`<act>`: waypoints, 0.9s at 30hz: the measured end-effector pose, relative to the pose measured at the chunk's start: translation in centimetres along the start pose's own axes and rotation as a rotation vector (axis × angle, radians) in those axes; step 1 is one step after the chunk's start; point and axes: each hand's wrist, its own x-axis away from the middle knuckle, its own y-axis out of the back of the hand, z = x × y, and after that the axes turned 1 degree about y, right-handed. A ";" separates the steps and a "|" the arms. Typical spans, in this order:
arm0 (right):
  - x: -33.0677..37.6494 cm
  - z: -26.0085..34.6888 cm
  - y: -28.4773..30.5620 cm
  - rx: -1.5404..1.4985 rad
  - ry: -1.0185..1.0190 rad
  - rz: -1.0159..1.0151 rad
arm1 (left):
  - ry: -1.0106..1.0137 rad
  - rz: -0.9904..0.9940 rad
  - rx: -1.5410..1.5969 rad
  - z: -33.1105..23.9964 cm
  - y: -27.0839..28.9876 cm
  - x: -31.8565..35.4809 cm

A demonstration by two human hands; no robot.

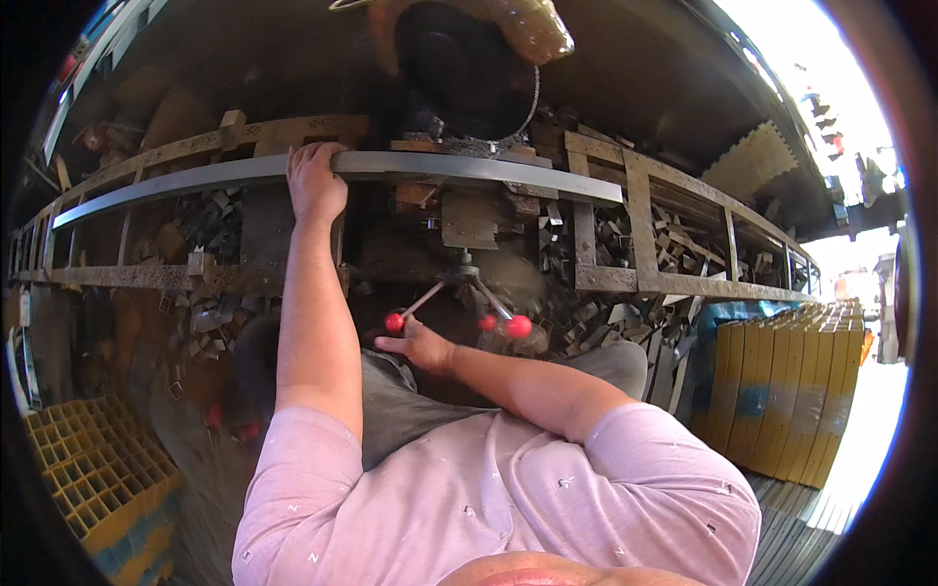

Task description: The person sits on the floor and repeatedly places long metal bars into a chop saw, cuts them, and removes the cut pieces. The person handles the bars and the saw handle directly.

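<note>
note left hand point(318, 186) clamped over long silver metal bar point(440, 164), upper left of centre. find silver metal bar passing beneath the grip and extending well out to both sides of it, toward far left and right of centre. note right hand point(425, 347), just below centre, beside one red knob point(394, 322) of three-knobbed handle point(466, 264); cannot make out whether clasped around it or merely alongside.

Qty: 1 long mtl bar point(415, 163) | 3 red knobs point(519, 327) | 2 ylw bundles point(772, 391)
</note>
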 end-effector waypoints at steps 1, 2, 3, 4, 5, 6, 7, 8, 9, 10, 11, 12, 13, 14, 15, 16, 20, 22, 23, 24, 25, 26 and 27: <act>1.0 0.3 -1.0 -0.376 0.109 0.100 | -0.005 0.015 -0.006 0.0 0.1 0.1; 2.1 1.3 -1.0 -0.464 0.077 0.112 | -0.007 0.022 -0.013 0.2 0.1 0.0; 3.4 2.4 -0.7 -0.552 0.047 0.125 | -0.009 0.029 -0.019 0.3 0.2 -0.1; 4.4 3.5 -0.3 -0.637 0.025 0.139 | -0.005 0.031 -0.026 0.2 0.1 -0.2; 4.9 4.4 0.2 -0.277 0.015 0.078 | -0.006 0.033 -0.032 0.1 0.0 -0.2; 5.3 5.3 0.8 0.083 0.002 0.013 | -0.007 0.034 -0.037 -0.1 -0.1 -0.2; 5.7 6.1 1.4 0.443 -0.013 -0.048 | -0.005 0.034 -0.049 -0.2 0.0 -0.3; 7.1 6.9 2.2 0.714 0.098 -0.025 | -0.012 0.039 -0.030 -0.2 0.0 -0.2; 9.5 9.4 2.6 0.873 0.097 -0.091 | -0.014 0.042 -0.016 0.1 0.2 -0.1; 11.9 11.4 3.1 1.031 0.096 -0.162 | -0.017 0.045 0.001 0.1 0.3 0.0; 13.0 10.8 4.3 1.147 0.364 -0.397 | -0.024 0.056 0.012 0.2 0.5 0.0; 14.0 11.5 5.5 1.249 0.426 -0.536 | -0.029 0.065 0.019 0.3 0.7 0.0; 14.2 11.2 6.5 1.355 0.340 -0.650 | -0.037 0.075 0.026 0.3 1.0 0.0; 13.9 10.9 7.4 1.332 0.048 -0.567 | -0.034 0.061 0.033 0.1 1.2 -0.1; 13.6 10.5 8.1 1.291 -0.237 -0.476 | -0.029 0.045 0.038 -0.1 1.4 0.1; 13.4 10.4 8.4 1.276 -0.237 -0.458 | -0.024 0.028 0.038 -0.4 1.8 0.3; 13.1 9.5 9.6 1.239 -0.194 -0.449 | 0.000 -0.021 0.132 -7.0 6.4 2.3; 13.2 9.1 9.7 1.220 -0.159 -0.454 | -0.026 0.022 0.234 -9.9 8.1 4.7; 13.1 9.1 9.7 1.204 -0.148 -0.448 | -0.095 0.041 0.262 -11.0 8.8 5.9; 13.1 8.8 9.9 1.187 -0.143 -0.441 | -0.090 0.078 0.295 -12.5 9.4 6.8; 12.9 7.9 10.4 1.174 -0.116 -0.463 | -0.096 0.105 0.289 -13.4 9.5 7.7; 12.6 6.6 11.0 1.161 -0.095 -0.481 | -0.079 0.135 0.276 -14.1 9.5 8.5; 12.2 5.3 11.5 1.147 -0.075 -0.500 | -0.064 0.166 0.263 -14.6 9.3 9.0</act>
